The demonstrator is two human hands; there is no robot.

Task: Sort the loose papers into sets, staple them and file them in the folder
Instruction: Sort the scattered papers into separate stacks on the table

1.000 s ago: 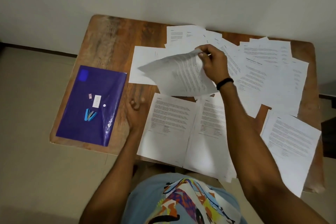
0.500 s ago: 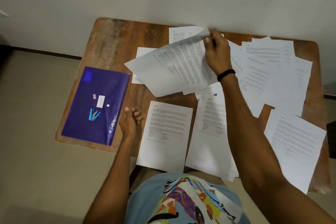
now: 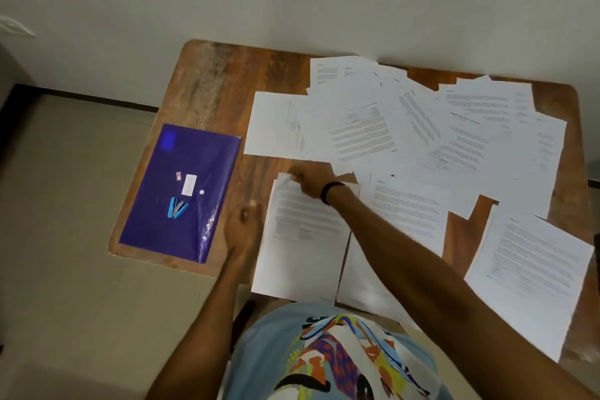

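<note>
Many printed white sheets (image 3: 422,127) lie fanned over the far and right part of the wooden table (image 3: 220,81). Three piles sit nearer me: a left pile (image 3: 302,253), a middle pile (image 3: 406,214) and a right pile (image 3: 532,269). My right hand (image 3: 313,183), blurred, grips the top edge of a sheet lying on the left pile. Just left of that pile, my left hand (image 3: 246,226) hovers over the table with relaxed fingers, holding nothing. A purple folder (image 3: 168,230) lies at the table's left with a small blue stapler (image 3: 177,207) on it.
A white box of staples (image 3: 189,184) and a tiny label lie on the folder too. The table stands against a pale wall; its near edge is at my body. Tiled floor (image 3: 65,269) spreads to the left.
My right hand carried the lifted sheet from above the far spread down and left onto the near left pile. The left hand stayed beside that pile.
</note>
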